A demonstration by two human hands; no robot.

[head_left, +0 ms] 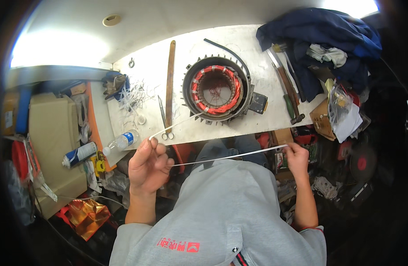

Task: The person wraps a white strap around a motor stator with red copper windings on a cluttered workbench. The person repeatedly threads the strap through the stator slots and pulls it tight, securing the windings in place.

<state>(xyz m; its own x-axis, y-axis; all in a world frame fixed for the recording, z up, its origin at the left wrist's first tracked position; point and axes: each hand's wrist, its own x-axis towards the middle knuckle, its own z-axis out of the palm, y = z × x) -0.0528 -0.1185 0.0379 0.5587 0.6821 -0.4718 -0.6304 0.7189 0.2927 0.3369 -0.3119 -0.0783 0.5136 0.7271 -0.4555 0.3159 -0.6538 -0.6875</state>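
Note:
A finned motor housing [186, 84] stands on the worktable, its ring of windings [235, 86] covered in red and tied with white bands. A narrow white tape [230, 157] runs from the lower left of the windings to my left hand [148, 167], then across my lap to my right hand [296, 160]. My left hand, raised just off the table's front edge, pinches the tape between thumb and fingers. Out to the right, my right hand closes on the tape's other stretch. That stretch looks taut. Loose reddish threads [218, 91] show inside the housing's bore.
Scissors [167, 135], tweezers [162, 111] and a long brown strip [170, 75] lie left of the housing. White scraps [134, 98] and a plastic bottle [122, 142] are farther left. To the right are a hammer [296, 116], a cardboard box [321, 119] and dark blue clothing [310, 29].

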